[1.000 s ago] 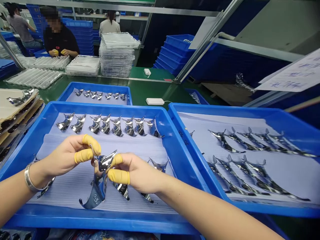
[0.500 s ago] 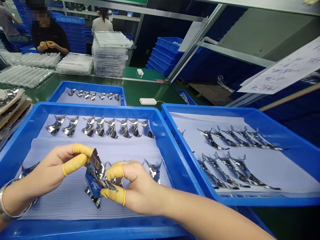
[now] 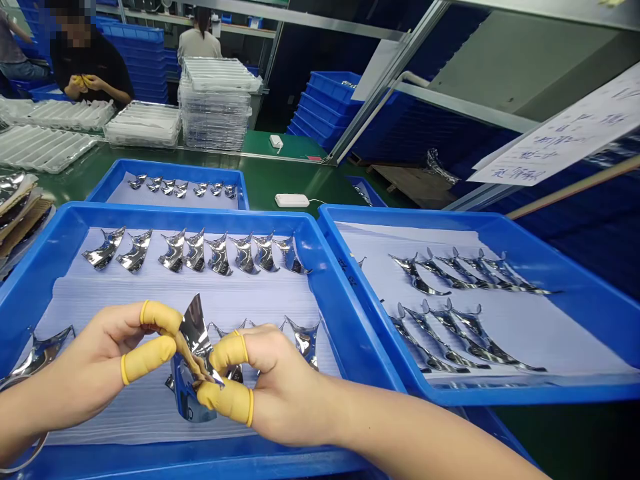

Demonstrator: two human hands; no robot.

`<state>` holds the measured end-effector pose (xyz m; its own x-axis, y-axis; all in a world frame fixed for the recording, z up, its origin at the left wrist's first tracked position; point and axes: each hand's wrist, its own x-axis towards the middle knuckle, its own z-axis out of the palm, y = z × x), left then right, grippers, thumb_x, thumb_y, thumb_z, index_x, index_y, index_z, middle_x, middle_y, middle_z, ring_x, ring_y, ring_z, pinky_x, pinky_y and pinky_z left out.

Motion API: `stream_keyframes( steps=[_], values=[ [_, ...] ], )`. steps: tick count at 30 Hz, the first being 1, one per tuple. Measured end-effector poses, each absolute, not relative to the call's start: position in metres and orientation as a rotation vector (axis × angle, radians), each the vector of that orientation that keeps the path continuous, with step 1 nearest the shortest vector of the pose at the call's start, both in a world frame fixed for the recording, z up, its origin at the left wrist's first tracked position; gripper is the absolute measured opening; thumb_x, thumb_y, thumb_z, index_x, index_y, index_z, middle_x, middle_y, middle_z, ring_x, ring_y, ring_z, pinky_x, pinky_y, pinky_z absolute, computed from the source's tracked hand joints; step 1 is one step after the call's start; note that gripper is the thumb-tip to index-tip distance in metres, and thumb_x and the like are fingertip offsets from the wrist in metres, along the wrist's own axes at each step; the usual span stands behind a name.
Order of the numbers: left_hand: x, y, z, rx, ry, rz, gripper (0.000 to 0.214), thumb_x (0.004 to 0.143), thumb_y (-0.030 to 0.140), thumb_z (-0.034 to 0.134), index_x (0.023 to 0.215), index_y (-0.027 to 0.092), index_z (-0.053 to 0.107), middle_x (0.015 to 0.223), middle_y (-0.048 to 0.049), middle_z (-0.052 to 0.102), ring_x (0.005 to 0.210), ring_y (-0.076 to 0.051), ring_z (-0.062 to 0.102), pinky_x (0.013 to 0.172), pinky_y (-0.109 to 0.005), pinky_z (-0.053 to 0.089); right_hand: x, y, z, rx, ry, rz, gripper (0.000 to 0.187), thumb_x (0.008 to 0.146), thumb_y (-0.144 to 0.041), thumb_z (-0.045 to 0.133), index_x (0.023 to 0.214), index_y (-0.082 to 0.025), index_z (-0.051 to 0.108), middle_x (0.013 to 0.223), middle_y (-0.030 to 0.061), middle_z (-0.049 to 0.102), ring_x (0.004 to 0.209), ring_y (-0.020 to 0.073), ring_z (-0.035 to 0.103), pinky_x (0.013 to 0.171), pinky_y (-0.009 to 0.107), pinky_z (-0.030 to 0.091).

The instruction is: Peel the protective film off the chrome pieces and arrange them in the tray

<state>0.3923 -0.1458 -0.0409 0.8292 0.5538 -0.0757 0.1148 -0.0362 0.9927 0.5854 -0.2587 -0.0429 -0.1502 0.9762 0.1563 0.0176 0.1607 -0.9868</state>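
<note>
Over the near blue tray a curved, mirror-like chrome part is held up between my two hands. My left hand, with yellow finger cots on thumb and forefinger, pinches its left edge. On the right side, my right hand grips it between a cotted thumb and forefinger. A tan band runs across the part's middle; whether that is reflection or surface I cannot tell. Similar chrome parts lie in a row on the white paper liner beyond, and a few more lie around and partly behind my hands.
A second blue tray on the right holds two rows of slender chrome pieces. A smaller blue tray sits behind. Stacked clear plastic trays stand on the green table, with cardboard-layered parts at left. A co-worker sits opposite.
The chrome part has been turned in my fingers, so a different side and a tan band now show. Both hands stay on it. The view has shifted slightly.
</note>
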Motion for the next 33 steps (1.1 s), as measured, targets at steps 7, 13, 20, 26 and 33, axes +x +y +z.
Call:
stream_keyframes(
  steps=[7,13,20,26,33],
  values=[
    [0.387,-0.146,-0.044,1.701,0.56,0.407,0.011,0.091,0.034,0.066,0.092,0.029,0.076,0.086,0.0012,0.079,0.075,-0.017,0.071,0.07,-0.021,0.06,0.586,-0.259,-0.043,-1.052,-1.464,1.223,0.013,0.088,-0.026,0.063,0.079,-0.019,0.07,0.074,0.0039,0.076,0.066,0.0128,0.068,0.068,0.023,0.057],
    [0.383,-0.145,-0.045,1.88,0.505,0.465,0.021,0.091,0.024,0.066,0.104,0.038,0.075,0.094,0.0074,0.079,0.081,-0.014,0.073,0.079,-0.018,0.058,0.586,-0.259,-0.048,-1.121,-1.565,1.027,0.013,0.087,-0.026,0.064,0.078,-0.02,0.071,0.07,0.0018,0.073,0.063,0.0123,0.068,0.068,0.021,0.056],
    [0.387,-0.148,-0.042,1.942,0.43,0.54,0.03,0.09,0.017,0.065,0.106,0.04,0.073,0.084,0.0082,0.075,0.076,-0.013,0.069,0.073,-0.018,0.055,0.586,-0.257,-0.05,-1.079,-1.609,0.968,0.028,0.092,-0.041,0.064,0.074,-0.019,0.067,0.066,0.0017,0.068,0.059,0.0119,0.062,0.066,0.023,0.053],
    [0.382,-0.145,-0.043,1.86,0.45,0.459,0.025,0.092,0.023,0.065,0.107,0.04,0.074,0.093,0.0081,0.079,0.077,-0.014,0.073,0.075,-0.019,0.059,0.585,-0.255,-0.051,-1.021,-1.198,1.367,0.032,0.078,-0.047,0.079,0.078,-0.017,0.066,0.071,0.0001,0.064,0.064,0.0102,0.057,0.066,0.024,0.051],
    [0.384,-0.144,-0.048,1.749,0.397,0.366,0.024,0.095,0.024,0.062,0.107,0.041,0.073,0.092,0.0103,0.079,0.079,-0.013,0.074,0.074,-0.018,0.06,0.585,-0.246,-0.058,-0.765,-0.761,1.797,0.046,0.06,-0.052,0.09,0.081,-0.016,0.069,0.071,-0.0025,0.068,0.064,0.0082,0.064,0.065,0.023,0.053]
  ],
)
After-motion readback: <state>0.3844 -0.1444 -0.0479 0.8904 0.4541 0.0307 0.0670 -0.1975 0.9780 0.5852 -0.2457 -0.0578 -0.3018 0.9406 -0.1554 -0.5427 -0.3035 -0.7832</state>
